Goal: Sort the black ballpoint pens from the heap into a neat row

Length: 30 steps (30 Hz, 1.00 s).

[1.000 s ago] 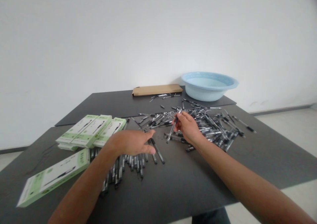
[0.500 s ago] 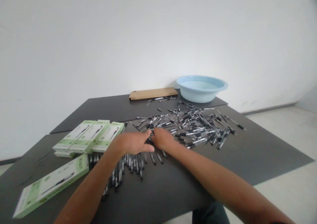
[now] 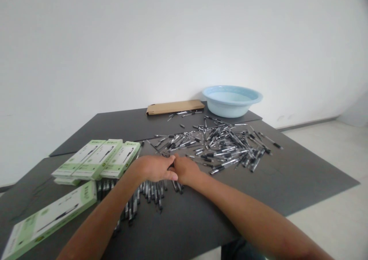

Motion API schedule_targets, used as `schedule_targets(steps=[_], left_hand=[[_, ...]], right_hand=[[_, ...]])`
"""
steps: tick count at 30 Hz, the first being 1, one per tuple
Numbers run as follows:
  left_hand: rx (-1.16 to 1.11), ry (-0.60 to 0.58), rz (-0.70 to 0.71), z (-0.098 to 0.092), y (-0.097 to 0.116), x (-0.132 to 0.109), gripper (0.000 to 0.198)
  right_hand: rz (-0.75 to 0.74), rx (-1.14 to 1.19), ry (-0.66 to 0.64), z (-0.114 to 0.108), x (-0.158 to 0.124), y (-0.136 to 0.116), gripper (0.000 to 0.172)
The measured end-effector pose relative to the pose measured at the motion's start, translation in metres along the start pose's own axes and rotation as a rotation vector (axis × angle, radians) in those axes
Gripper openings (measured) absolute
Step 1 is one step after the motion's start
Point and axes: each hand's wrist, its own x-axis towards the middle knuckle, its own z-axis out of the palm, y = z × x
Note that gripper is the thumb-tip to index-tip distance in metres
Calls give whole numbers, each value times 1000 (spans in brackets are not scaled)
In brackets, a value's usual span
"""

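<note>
My left hand (image 3: 157, 169) and my right hand (image 3: 186, 170) meet over the near side of the table, fingertips touching. Both are curled round a few black-and-clear pens (image 3: 178, 187), whose ends stick out below the hands; a dark piece shows between thumb and fingers. The fingers' undersides are hidden. Left of them, partly under my left forearm, lies a row of several pens (image 3: 153, 193) side by side. Beyond and right of my right hand spreads a loose heap of pens (image 3: 230, 145), pointing in many directions.
Green-and-white pen boxes (image 3: 89, 158) are stacked at the left, with another box (image 3: 50, 218) nearer me. A flat brown cardboard piece (image 3: 175, 106) and a light blue basin (image 3: 232, 106) stand at the back of the dark table (image 3: 301, 175), by the wall.
My hands have come together, the right one moving slightly left and nearer me. The pens below them are gathered closer together. The view has shifted slightly.
</note>
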Motion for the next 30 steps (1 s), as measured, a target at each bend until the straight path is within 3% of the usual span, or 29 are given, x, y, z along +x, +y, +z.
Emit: schedule_targets(steps=[12, 22, 27, 30], left_hand=[[9, -9, -6, 2, 2, 4, 78], [19, 0, 18, 2, 1, 7, 73], [14, 2, 18, 2, -1, 7, 75], [-4, 28, 24, 2, -4, 5, 78]], right_hand=[[-168, 34, -45, 14, 0, -28, 34], [-285, 48, -22, 19, 5, -14, 40], [-310, 29, -11, 10, -2, -8, 46], [-254, -87, -51, -7, -7, -3, 37]])
